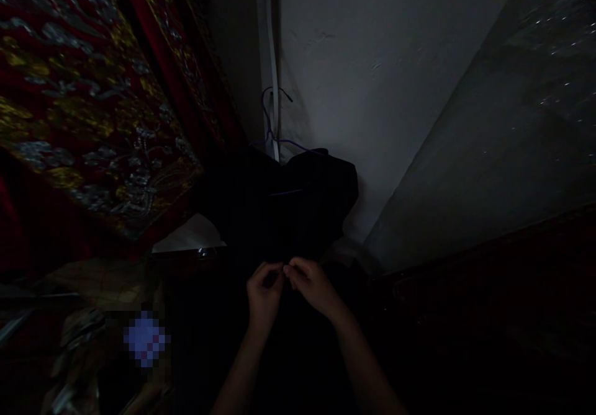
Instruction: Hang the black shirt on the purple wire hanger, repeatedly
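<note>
A black garment (pixel 298 216) hangs from a thin purple hanger (pixel 300 146) against the wall. Low on its front, my left hand (pixel 265 288) is closed in a pinch, thumb and forefinger bent into a ring. Close beside it my right hand (pixel 310 281) pinches too, its fingertips almost meeting those of the left. Both hands appear to grip the dark cloth. Which part of it lies between the fingertips is too dark to make out.
A red cloth with gold and silver embroidery (pixel 107 105) hangs at the left. Behind the hanger runs a pale vertical strip (pixel 274 49) along the grey wall (pixel 354 61). Clear plastic sheeting (pixel 535 92) glints at the right. Blurred clutter (pixel 84 334) lies lower left.
</note>
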